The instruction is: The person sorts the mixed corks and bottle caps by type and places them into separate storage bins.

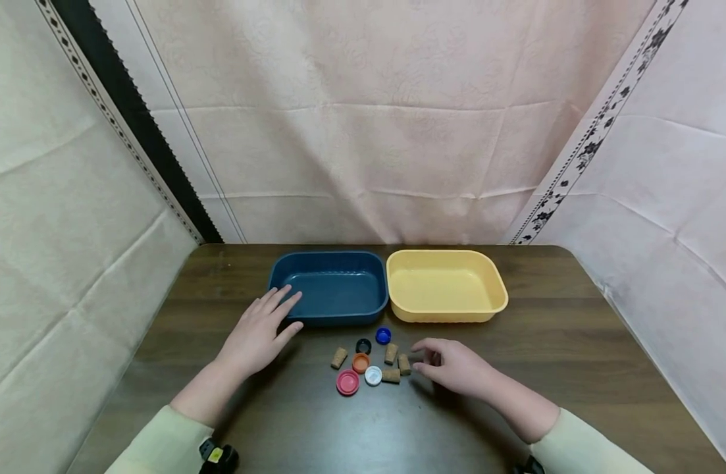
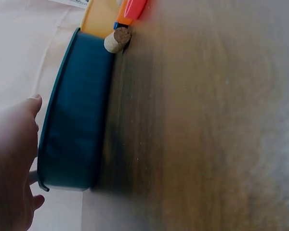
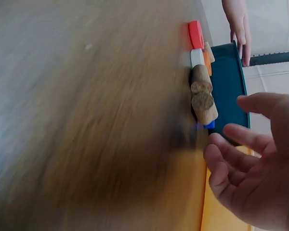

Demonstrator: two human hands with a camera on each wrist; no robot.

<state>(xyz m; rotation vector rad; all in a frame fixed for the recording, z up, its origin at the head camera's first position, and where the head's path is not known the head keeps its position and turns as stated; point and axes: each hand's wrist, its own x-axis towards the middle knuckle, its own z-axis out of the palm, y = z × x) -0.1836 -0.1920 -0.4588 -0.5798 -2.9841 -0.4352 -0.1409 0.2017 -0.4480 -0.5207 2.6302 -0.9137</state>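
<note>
My left hand (image 1: 259,332) has its fingers spread over the front left rim of a dark blue tray (image 1: 339,318). To the right of a small group of corks and caps, my right hand (image 1: 454,365) hovers with loosely bent fingers and nothing in its grasp. Nearest to it is an upright-looking cork (image 1: 404,365); beside that lie another cork (image 1: 391,354) and a sideways cork (image 1: 391,376). Farther left are a cork (image 1: 339,358), a red cap (image 1: 347,382), a white cap (image 1: 373,376), an orange cap (image 1: 361,363), a black ring-like cap (image 1: 363,346) and a blue cap (image 1: 383,336).
A yellow tray (image 1: 451,316) stands right against the blue one, toward the back of the wooden table (image 1: 315,434). Light cloth (image 1: 363,131) hangs behind the table and along both sides.
</note>
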